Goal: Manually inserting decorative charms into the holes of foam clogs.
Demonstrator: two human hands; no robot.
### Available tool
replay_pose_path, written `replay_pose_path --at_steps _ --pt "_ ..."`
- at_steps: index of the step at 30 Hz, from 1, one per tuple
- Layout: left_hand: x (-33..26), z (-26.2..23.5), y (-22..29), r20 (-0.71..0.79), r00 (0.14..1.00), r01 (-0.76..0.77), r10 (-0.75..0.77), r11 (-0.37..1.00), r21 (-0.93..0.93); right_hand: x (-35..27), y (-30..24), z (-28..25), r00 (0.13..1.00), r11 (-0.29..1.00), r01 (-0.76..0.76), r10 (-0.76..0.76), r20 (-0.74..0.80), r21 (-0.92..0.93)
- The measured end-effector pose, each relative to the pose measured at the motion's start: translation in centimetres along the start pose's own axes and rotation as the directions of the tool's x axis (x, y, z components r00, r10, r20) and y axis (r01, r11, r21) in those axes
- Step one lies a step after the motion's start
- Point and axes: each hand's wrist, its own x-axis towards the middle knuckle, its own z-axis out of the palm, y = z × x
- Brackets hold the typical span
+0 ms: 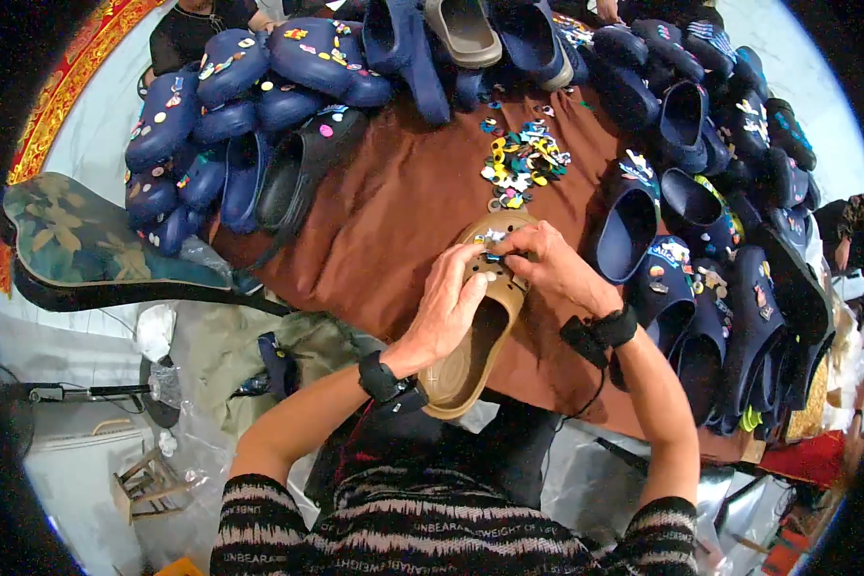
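A tan foam clog [494, 331] with holes across its toe stands in front of me, heel toward my body, at the near edge of the brown cloth. My left hand [444, 302] is closed around the clog's left side, thumb lying on its upper. Over the toe, my right hand [559, 269] pinches at a small shoe charm [492, 256], whose blue and white parts show between both hands' fingertips. A whitish charm [490, 236] lies just beyond it on the toe. Fingers partly cover both charms. Past the toe lies a pile of loose colourful charms [523, 165].
Brown cloth [374, 221] covers the table. Decorated navy clogs [326, 58] are heaped at the left, with more navy clogs [667, 288] along the right. A grey-brown clog [464, 34] sits at the back. A camouflage-patterned chair [106, 240] stands left. Other people are across the table.
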Motion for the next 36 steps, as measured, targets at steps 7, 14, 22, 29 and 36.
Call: replay_pose_path --at_steps 7,14,22,29,36 --pt "0.0 0.0 0.3 -0.051 0.999 -0.006 0.005 1.0 -0.01 0.3 -0.9 -0.2 0.996 0.992 -0.09 0.091 0.009 -0.088" --pt "0.1 -0.2 0.4 -0.04 0.999 0.001 -0.003 0.999 -0.043 0.8 -1.0 0.1 0.973 0.973 -0.232 0.232 0.018 0.01" --pt "0.1 -0.2 0.5 -0.017 0.999 0.035 -0.035 0.999 -0.001 0.6 -2.5 1.5 0.986 0.853 0.097 -0.153 -0.069 -0.513" --pt "0.2 -0.1 0.4 -0.035 0.999 0.025 -0.026 0.999 -0.042 0.9 -2.1 0.5 0.997 0.927 0.048 -0.02 0.078 -0.371" --pt "0.1 -0.2 0.8 -0.041 0.999 0.026 -0.027 0.999 -0.046 1.2 -2.0 0.4 0.995 0.968 0.066 -0.08 -0.052 -0.242"
